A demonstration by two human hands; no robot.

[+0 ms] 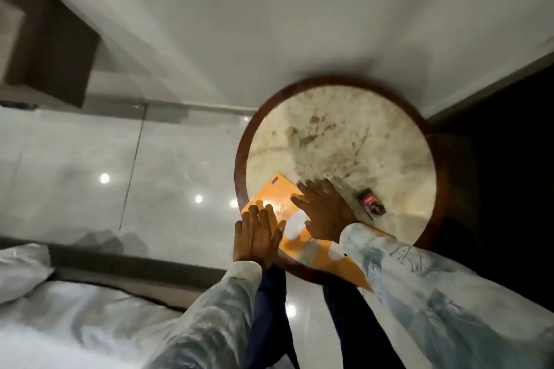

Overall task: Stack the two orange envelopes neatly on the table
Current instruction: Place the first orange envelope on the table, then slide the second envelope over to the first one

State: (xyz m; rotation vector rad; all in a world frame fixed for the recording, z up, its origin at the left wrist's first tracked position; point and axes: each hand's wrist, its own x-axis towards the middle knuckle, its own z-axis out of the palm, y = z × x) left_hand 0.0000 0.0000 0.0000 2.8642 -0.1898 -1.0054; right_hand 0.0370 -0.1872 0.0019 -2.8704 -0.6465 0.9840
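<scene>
An orange envelope with white round patches lies on the near left part of the round marble table, its near corner hanging past the wooden rim. I cannot tell whether a second envelope lies under it. My left hand presses flat against the envelope's left edge, fingers together. My right hand lies flat on top of the envelope, fingers spread.
A small red and black packet rests on the table just right of my right hand. A bed with white bedding is at the lower left. Glossy tiled floor surrounds the table, and a white wall rises behind it.
</scene>
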